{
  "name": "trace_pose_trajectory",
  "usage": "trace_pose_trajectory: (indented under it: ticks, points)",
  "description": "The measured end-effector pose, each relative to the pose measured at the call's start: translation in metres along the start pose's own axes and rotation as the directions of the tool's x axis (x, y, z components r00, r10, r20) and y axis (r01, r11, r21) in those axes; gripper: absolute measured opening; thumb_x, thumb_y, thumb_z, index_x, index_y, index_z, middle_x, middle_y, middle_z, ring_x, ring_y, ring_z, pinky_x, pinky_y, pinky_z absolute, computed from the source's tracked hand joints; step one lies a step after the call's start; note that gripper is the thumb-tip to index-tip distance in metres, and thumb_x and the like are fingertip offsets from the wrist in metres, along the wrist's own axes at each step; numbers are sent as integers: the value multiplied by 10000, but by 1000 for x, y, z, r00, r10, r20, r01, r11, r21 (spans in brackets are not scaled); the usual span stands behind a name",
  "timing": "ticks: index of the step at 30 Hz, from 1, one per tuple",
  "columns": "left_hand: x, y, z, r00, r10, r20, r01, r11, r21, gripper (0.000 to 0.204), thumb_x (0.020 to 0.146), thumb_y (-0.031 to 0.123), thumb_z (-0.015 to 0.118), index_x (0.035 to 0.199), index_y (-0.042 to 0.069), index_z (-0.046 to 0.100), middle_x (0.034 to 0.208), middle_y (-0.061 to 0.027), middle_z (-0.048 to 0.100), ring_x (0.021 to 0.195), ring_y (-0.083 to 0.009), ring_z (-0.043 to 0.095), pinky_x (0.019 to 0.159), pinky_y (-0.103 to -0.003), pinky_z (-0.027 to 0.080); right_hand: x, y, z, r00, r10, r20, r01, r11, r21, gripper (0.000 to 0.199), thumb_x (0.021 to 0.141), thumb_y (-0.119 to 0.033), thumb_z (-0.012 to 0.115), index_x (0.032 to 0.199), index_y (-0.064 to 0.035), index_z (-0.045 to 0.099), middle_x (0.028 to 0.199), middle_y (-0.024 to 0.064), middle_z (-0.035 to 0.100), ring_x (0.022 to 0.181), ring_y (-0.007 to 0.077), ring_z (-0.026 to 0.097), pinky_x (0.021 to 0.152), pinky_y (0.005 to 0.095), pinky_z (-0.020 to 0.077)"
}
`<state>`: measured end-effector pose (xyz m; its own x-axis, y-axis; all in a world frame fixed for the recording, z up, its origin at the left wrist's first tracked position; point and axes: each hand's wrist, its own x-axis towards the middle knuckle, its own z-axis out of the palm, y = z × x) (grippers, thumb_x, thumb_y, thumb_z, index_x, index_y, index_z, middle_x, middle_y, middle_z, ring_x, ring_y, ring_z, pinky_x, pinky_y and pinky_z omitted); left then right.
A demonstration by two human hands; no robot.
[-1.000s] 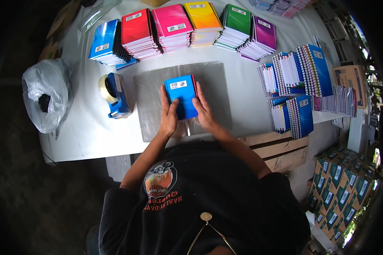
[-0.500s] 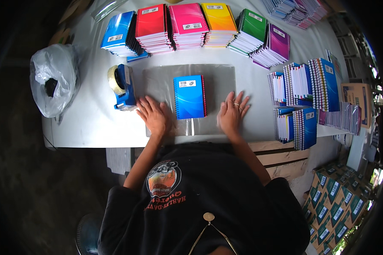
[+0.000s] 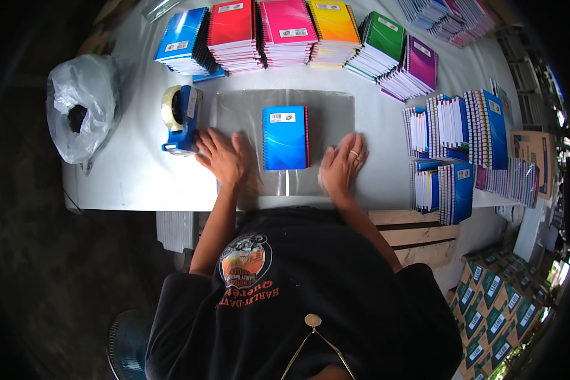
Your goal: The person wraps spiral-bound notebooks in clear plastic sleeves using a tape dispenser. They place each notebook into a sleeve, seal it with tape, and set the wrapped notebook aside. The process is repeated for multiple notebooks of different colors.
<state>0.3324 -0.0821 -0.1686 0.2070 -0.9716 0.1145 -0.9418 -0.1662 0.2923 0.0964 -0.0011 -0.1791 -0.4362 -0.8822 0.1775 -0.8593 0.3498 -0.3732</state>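
Note:
A blue spiral notebook (image 3: pixel 285 140), possibly on top of others, lies on a clear plastic sheet (image 3: pixel 329 107) spread over the table in front of me. My left hand (image 3: pixel 223 158) rests palm down at the sheet's left edge, fingers spread, holding nothing. At the opposite edge my right hand (image 3: pixel 342 166) lies flat on the plastic, open, with a ring on one finger. Neither hand touches the notebook. Just beyond the left fingertips stands a blue tape dispenser (image 3: pixel 189 120) carrying a roll of clear tape.
Along the far side stand stacks of blue (image 3: pixel 178 43), red (image 3: pixel 234 28), pink (image 3: pixel 288 28), yellow (image 3: pixel 334 25), green (image 3: pixel 383 41) and purple notebooks (image 3: pixel 420 66). More notebooks (image 3: pixel 455 183) crowd the right edge. A plastic bag (image 3: pixel 82 107) sits at left; cartons (image 3: pixel 494 310) are stacked lower right.
The whole view has shifted slightly. My left thumb now stands farther out from its fingers, and the right hand's fingers are closer together. The notebook stays on the sheet.

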Motion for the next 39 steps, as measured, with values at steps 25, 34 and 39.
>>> trace_pose_trajectory:
  ticks: [25,34,39]
  points:
    - [-11,7,14,972,227,-65,-226,974,26,448,909,222,509,1356,201,482,1521,-191,194,1412,-411,89,1104,-577,86,-4,-3,-2,987,-132,92,110,970,218,560,920,-174,495,1415,14,313,1419,214,395,1386,342,262,1130,509,146]
    - [25,2,-18,984,-58,166,131,871,-473,620,754,213,727,1283,29,460,872,-97,638,719,-229,623,665,-349,496,-6,-4,2,991,-128,-40,131,987,91,567,906,-161,517,1412,2,320,1402,218,404,1321,378,352,1117,485,198]
    - [40,-9,-26,938,-32,344,279,659,-698,196,790,188,747,777,18,652,651,-1,602,555,-60,515,534,-217,422,-7,-4,3,995,-80,-60,91,970,225,551,893,-119,519,1403,-8,341,1369,220,442,1301,371,379,1100,465,242]
